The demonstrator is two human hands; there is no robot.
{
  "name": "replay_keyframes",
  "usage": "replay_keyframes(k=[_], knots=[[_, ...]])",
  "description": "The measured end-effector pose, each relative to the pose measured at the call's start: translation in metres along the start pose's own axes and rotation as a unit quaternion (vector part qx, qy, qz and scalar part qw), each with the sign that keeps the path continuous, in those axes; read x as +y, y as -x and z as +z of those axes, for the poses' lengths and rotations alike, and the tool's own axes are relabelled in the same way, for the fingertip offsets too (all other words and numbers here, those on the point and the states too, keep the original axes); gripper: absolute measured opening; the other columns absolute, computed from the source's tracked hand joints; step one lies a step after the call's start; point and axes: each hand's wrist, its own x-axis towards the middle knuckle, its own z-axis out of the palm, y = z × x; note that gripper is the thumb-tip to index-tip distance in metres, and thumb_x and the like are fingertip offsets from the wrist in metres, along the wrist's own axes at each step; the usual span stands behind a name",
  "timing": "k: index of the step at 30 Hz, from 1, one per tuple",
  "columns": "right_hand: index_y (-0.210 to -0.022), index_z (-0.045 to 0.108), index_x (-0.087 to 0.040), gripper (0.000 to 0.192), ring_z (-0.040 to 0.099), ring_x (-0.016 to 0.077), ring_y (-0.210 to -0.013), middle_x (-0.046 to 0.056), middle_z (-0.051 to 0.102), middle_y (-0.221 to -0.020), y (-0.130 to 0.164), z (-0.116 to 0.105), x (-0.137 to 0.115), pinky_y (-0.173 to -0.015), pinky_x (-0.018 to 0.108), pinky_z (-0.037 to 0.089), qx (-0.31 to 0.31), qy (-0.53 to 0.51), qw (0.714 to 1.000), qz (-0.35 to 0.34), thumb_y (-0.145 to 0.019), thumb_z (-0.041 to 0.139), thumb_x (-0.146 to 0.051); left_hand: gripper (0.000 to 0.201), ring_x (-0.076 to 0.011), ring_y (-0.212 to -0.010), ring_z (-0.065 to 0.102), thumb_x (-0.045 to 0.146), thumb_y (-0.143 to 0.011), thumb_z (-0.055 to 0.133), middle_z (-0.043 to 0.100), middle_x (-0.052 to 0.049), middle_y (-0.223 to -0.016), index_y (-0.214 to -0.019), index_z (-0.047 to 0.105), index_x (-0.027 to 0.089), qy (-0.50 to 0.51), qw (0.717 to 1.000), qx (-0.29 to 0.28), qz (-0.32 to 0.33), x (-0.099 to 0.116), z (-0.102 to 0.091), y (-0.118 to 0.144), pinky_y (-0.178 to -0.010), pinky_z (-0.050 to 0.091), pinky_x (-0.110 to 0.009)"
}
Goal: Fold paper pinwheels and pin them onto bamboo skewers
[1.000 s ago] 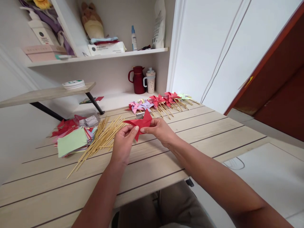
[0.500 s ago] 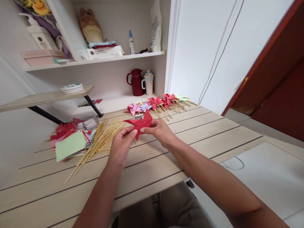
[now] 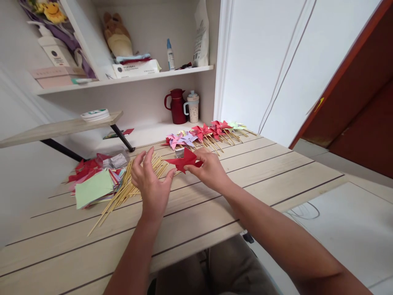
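My right hand (image 3: 209, 170) pinches a folded red paper pinwheel (image 3: 185, 160) low over the wooden table (image 3: 276, 172). My left hand (image 3: 150, 180) is off the paper, fingers spread, hovering just right of a loose pile of wooden sticks (image 3: 129, 186). A stack of coloured paper squares (image 3: 93, 184) lies left of the sticks. A small metal object (image 3: 179, 152) sits just behind the red pinwheel.
A row of finished pinwheels on sticks (image 3: 205, 133) lies along the table's far edge. A dark red jug (image 3: 178, 105) and a speckled cup (image 3: 193, 107) stand in the niche behind. A side shelf (image 3: 61, 125) juts out at left.
My left hand let go of the red pinwheel and moved left toward the sticks, opening its fingers. My right hand lowered the pinwheel nearer the table.
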Motion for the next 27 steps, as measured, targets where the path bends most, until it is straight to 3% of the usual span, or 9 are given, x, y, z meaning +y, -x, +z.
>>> replay_keyframes(k=[6,11,17,27], knots=[[-0.085,0.078,-0.024,0.01,0.06,0.0257,-0.088,0.006,0.073,-0.083,-0.0009,-0.0004,0.0002,-0.083,0.042,0.042,-0.004,0.105,0.991,-0.079,-0.079,0.079,-0.017,0.059,-0.0425,-0.146,0.033,0.03,-0.072,0.087,0.036,-0.015,-0.156,-0.128,0.066,0.031,-0.054,0.996,-0.04,0.059,0.0036,-0.0003,0.0027,-0.118,0.022,-0.062],[-0.087,0.075,-0.024,0.007,0.059,0.0262,-0.094,0.006,0.073,-0.089,0.0017,0.0037,0.003,-0.085,0.04,0.04,-0.024,0.125,0.987,-0.098,-0.083,0.076,-0.019,0.035,-0.0387,-0.14,0.041,0.023,-0.073,0.085,0.05,-0.01,-0.147,-0.105,0.076,0.032,-0.039,0.996,-0.046,0.072,0.0032,0.0036,0.004,-0.116,0.026,-0.059],[-0.086,0.073,-0.024,0.009,0.059,0.0256,-0.097,0.004,0.075,-0.09,0.0037,0.0047,0.0031,-0.087,0.04,0.036,-0.025,0.156,0.98,-0.121,-0.084,0.072,-0.015,0.009,-0.0356,-0.132,0.05,0.025,-0.081,0.079,0.062,-0.009,-0.136,-0.089,0.077,0.028,-0.044,0.988,-0.04,0.145,0.0048,0.0042,0.0051,-0.114,0.029,-0.058],[-0.083,0.071,-0.021,0.009,0.059,0.0249,-0.098,0.003,0.076,-0.092,0.0049,0.0046,0.0028,-0.088,0.039,0.035,-0.029,0.152,0.98,-0.127,-0.083,0.072,-0.012,0.009,-0.0293,-0.118,0.061,0.019,-0.084,0.074,0.071,-0.007,-0.12,-0.083,0.076,0.027,-0.048,0.98,-0.008,0.191,0.0039,0.0056,0.007,-0.113,0.031,-0.057]])
